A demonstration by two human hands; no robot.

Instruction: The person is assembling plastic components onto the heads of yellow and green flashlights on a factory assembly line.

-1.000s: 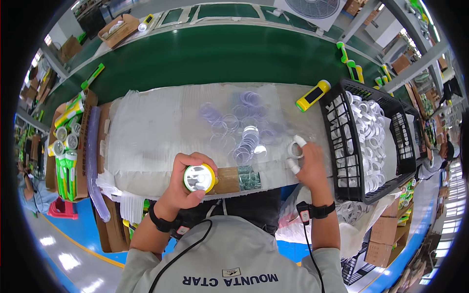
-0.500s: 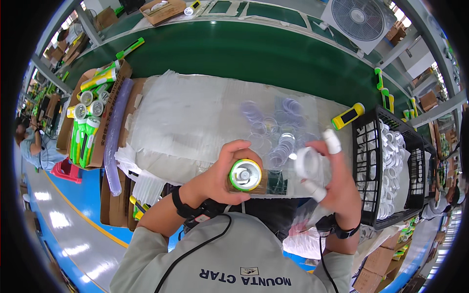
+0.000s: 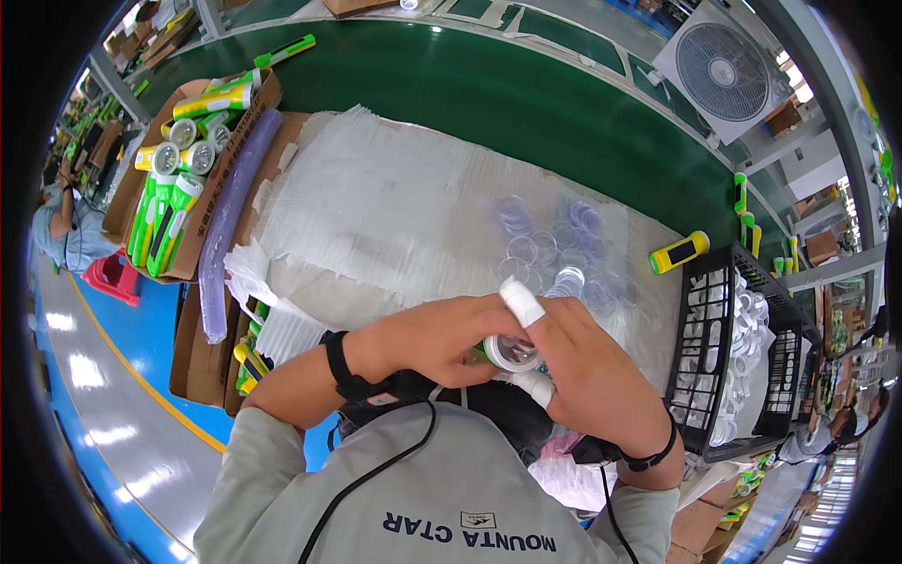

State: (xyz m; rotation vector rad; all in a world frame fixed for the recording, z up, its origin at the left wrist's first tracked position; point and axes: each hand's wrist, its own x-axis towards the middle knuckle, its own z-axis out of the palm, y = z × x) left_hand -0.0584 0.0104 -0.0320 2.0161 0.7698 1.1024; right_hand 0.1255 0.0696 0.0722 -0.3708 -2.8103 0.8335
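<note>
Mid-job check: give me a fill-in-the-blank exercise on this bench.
1. The left hand holds a ____.
2. The black crate holds many white ____.
3. The finger wraps on the right hand are coloured ____.
4. The crate sits to the ____ of the clear discs.
Missing words: flashlight; rings; white; right.

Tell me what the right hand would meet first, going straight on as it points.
Likely the round, white-rimmed, silvery flashlight head inside the curve of the right hand, then the left hand around it; depth and contact are unclear.
</note>
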